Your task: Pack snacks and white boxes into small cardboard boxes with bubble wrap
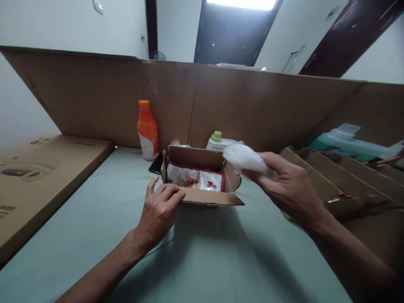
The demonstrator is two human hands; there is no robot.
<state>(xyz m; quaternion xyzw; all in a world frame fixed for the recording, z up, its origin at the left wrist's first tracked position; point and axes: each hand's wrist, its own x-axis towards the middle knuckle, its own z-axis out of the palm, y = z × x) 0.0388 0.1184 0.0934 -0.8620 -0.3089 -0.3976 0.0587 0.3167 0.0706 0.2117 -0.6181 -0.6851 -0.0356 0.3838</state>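
My right hand (285,183) is closed on a white, soft-looking bundle (243,158), slightly blurred, raised to the right of a small open cardboard box (211,197). What the bundle is made of I cannot tell for sure; it resembles foam or plastic wrap. A red-and-white printed packet (195,177) lies inside the box. At the box's front left corner, my left hand (159,210) grips the flap edge, thumb along the front flap.
Behind the box are an orange bottle (147,130), a dark phone-like slab (155,164) and a white bottle with a green cap (217,141). A divided cardboard box (331,176) and a teal bottle (347,143) are right. A flat carton (53,168) lies left; a cardboard wall (170,101) stands behind.
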